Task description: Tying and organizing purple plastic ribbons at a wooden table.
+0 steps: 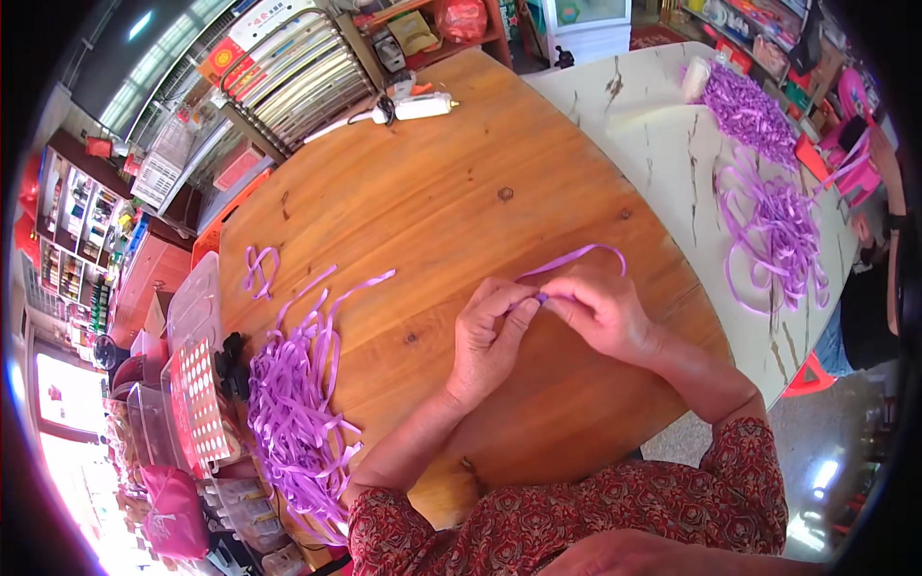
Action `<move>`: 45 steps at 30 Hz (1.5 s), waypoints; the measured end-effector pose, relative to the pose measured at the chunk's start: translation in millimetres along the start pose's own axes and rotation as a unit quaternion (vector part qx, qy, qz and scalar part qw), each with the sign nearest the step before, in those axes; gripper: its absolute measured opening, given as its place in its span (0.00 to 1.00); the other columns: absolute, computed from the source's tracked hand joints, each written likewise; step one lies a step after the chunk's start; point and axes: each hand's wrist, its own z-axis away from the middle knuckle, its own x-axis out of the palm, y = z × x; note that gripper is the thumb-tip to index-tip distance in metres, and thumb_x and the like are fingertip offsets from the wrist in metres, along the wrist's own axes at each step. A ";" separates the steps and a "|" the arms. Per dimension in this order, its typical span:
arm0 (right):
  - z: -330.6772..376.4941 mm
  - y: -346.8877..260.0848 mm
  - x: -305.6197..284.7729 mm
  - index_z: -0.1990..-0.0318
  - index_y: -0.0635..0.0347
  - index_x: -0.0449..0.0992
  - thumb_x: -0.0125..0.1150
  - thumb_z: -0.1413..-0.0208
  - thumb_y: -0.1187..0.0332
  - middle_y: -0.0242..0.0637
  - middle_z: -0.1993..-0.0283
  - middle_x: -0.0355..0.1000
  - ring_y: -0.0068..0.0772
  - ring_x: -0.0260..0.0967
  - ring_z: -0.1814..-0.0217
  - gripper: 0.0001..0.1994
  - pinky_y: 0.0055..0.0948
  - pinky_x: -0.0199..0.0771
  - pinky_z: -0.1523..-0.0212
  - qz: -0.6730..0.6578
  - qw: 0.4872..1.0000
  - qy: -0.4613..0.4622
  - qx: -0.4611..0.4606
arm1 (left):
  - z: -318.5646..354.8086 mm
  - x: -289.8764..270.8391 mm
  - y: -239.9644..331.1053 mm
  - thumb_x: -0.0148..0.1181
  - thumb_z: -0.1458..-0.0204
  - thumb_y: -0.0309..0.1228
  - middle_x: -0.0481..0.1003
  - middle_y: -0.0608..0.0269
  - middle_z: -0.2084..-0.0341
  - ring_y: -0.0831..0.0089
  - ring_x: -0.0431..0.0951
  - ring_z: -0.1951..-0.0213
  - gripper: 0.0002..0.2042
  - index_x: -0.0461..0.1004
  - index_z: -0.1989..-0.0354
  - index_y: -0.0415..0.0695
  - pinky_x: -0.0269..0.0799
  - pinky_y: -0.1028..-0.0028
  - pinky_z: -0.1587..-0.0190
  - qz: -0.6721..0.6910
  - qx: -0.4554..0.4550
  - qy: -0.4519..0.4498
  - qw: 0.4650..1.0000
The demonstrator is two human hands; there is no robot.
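Left hand (492,331) and right hand (607,312): fingertips pinched together on one purple ribbon (588,249), held over the bench (432,211). This piece appears in progress. Ribbon heap (293,403) lies at left; cannot tell whether its strands are done or waiting.

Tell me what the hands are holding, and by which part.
The left hand and right hand pinch a purple ribbon together at one short stretch; a loose length arcs beyond them. The grip hides whether that spot is an end.
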 end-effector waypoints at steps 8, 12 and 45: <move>0.6 -0.1 1.2 0.64 0.62 0.75 0.64 0.55 0.80 0.36 0.69 0.71 0.29 0.70 0.73 0.09 0.24 0.69 0.76 -0.001 0.997 0.037 -0.061 | 4.3 1.1 -0.8 0.56 0.48 0.18 0.72 0.69 0.69 0.83 0.69 0.68 0.07 0.76 0.63 0.40 0.66 0.83 0.64 0.222 -0.107 0.028 0.969; 0.4 -0.5 -1.2 0.64 0.62 0.76 0.64 0.55 0.80 0.35 0.68 0.71 0.28 0.69 0.72 0.10 0.24 0.69 0.76 0.006 0.997 0.036 -0.063 | 4.0 -1.7 3.7 0.57 0.49 0.19 0.74 0.70 0.68 0.85 0.69 0.69 0.07 0.76 0.63 0.42 0.65 0.84 0.66 0.304 -0.205 0.023 0.930; 3.2 2.0 -2.7 0.60 0.62 0.75 0.62 0.53 0.79 0.37 0.66 0.71 0.34 0.70 0.66 0.11 0.29 0.72 0.69 -0.015 0.996 0.042 -0.079 | 8.3 5.1 -0.3 0.58 0.49 0.19 0.67 0.74 0.73 0.86 0.63 0.70 0.06 0.77 0.63 0.41 0.58 0.85 0.65 0.188 -0.099 0.043 0.976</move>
